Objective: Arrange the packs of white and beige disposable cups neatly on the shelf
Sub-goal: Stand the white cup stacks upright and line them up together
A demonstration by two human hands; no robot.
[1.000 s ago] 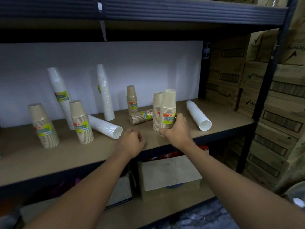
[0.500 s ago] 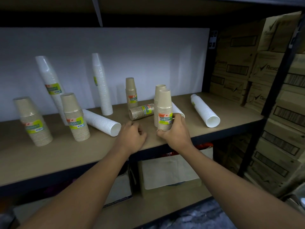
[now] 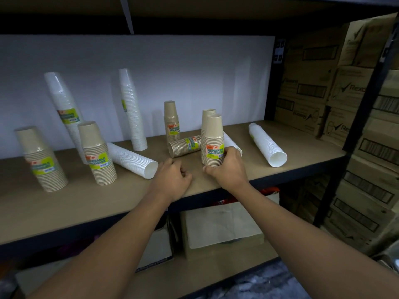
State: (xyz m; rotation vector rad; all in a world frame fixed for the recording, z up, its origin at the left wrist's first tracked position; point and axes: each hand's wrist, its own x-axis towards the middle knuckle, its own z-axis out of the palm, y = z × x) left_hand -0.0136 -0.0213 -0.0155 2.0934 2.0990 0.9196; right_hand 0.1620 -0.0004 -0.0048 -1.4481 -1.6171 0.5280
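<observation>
The left forearm [image 3: 121, 238] shows bare from the lower left of the frame, the right forearm [image 3: 291, 229] bare from the lower right; each tapers to a narrow wrist. The left hand [image 3: 172, 175] and right hand [image 3: 226, 169], near the centre, are bare too, knuckles visible.

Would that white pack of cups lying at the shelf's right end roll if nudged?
Probably: the white pack lies on its round side, and seeming tapered, it would likely curve rather than roll straight. Thin stacked cups look light, so a small push should move it.
</observation>
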